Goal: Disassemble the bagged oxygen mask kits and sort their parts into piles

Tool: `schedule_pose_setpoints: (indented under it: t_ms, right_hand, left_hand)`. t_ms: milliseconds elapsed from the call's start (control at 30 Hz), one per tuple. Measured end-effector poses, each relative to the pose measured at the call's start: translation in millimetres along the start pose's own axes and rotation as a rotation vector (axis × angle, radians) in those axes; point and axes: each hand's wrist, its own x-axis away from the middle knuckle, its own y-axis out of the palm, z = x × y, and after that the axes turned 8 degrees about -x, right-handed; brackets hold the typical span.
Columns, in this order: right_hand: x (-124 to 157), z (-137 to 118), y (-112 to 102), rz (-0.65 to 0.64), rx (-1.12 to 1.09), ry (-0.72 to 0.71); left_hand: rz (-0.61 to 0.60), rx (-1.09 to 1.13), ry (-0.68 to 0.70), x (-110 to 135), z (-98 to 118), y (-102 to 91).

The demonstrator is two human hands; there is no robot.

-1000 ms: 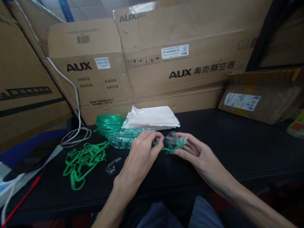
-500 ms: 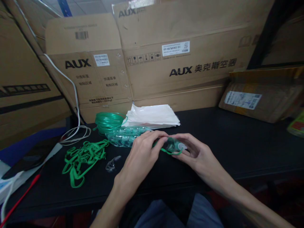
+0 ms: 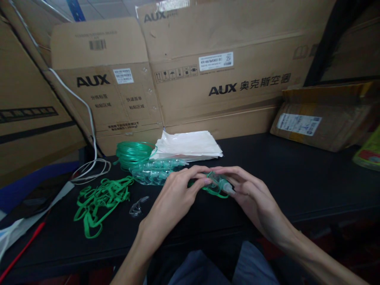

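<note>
Between my two hands is a clear green oxygen mask (image 3: 221, 183) with a whitish connector at its right end. A green elastic strap (image 3: 216, 193) hangs in a loop along its near side. My left hand (image 3: 185, 184) is closed on the mask's left end, thumb and fingers pinching it. My right hand (image 3: 247, 188) curves around the far and right sides, fingertips on the mask's upper edge. Some of the mask is hidden behind the fingers. Left of my left hand lie a stack of clear green masks (image 3: 152, 174) and several thin metal strips (image 3: 138, 206).
A heap of green elastic straps (image 3: 102, 200) lies at left on the black table (image 3: 297, 178). Behind are a coil of green tubing (image 3: 133, 153) and white plastic bags (image 3: 187, 144). Large cardboard panels (image 3: 184, 99) wall the back; a taped carton (image 3: 320, 118) stands right.
My right thumb has come off the near side of the mask, and the right hand has turned. More of the mask and its connector shows. The view has shifted slightly.
</note>
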Motion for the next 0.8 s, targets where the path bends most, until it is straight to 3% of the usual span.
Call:
schedule_pose_setpoints:
  t_ms: [133, 333, 800]
  right_hand:
    - [-3.5, 0.1, 3.5, 0.118, 0.097, 0.037]
    - [-4.7, -1.6, 5.8, 0.087, 0.174, 0.068]
    - [-7.9, -1.1, 3.7, 0.075, 0.238, -0.015]
  left_hand:
    - [0.002, 0.011, 0.021, 0.7, -1.2, 2.2]
    - [0.002, -0.001, 0.030, 1.5, -1.9, 2.5]
    - [-0.012, 0.000, 0.041, 1.6, 7.5, 0.7]
